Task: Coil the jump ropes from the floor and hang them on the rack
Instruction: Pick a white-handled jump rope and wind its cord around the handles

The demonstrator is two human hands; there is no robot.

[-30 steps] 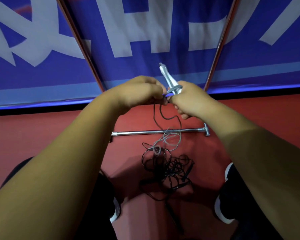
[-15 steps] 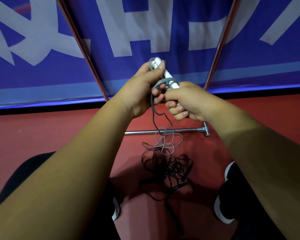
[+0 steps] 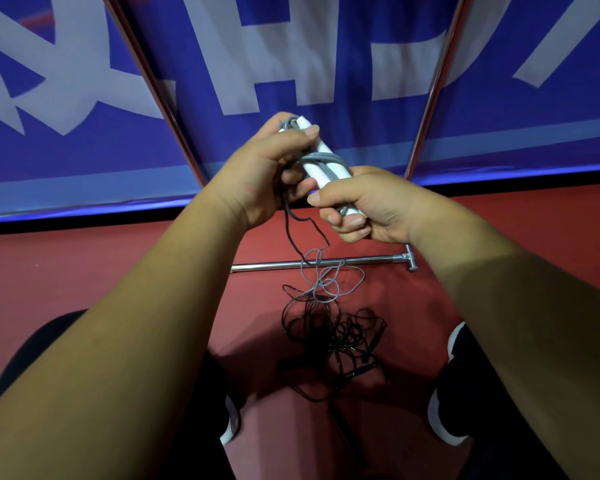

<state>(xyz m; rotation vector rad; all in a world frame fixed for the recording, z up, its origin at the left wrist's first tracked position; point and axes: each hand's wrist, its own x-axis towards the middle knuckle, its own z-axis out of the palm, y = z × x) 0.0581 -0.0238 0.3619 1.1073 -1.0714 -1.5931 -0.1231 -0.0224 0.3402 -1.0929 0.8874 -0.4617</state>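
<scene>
Writing: blue banner [image 3: 222, 140] is showing huge white characters, cropped by the frame; an H shape is sitting at centre, no whole word is reading.
Task thing: grey jump rope [image 3: 326, 282] is hanging from the hands down to the red floor [image 3: 84, 271], its slack lying in loops across the rack bar [image 3: 291, 264].
Handles: two white handles [image 3: 317, 168] are lying side by side, tilted, with grey cord turns wrapping around their middle.
Left hand [image 3: 264, 171]: gripping the upper end of the handles, thumb pressing over the top, cord trailing out below the palm.
Right hand [image 3: 371, 206]: fingers curling tight round the lower end of the handles.
Other ropes: black jump ropes [image 3: 340, 334] are lying tangled on the floor, between the shoes [image 3: 445, 420].
Rack: chrome bar is lying low near the floor, slanted uprights [image 3: 160, 91] are rising in front of the banner.
Change: half a second ago one loose loop was circling the handles; now several tighter turns are sitting there, and the left hand is sitting slightly higher.
</scene>
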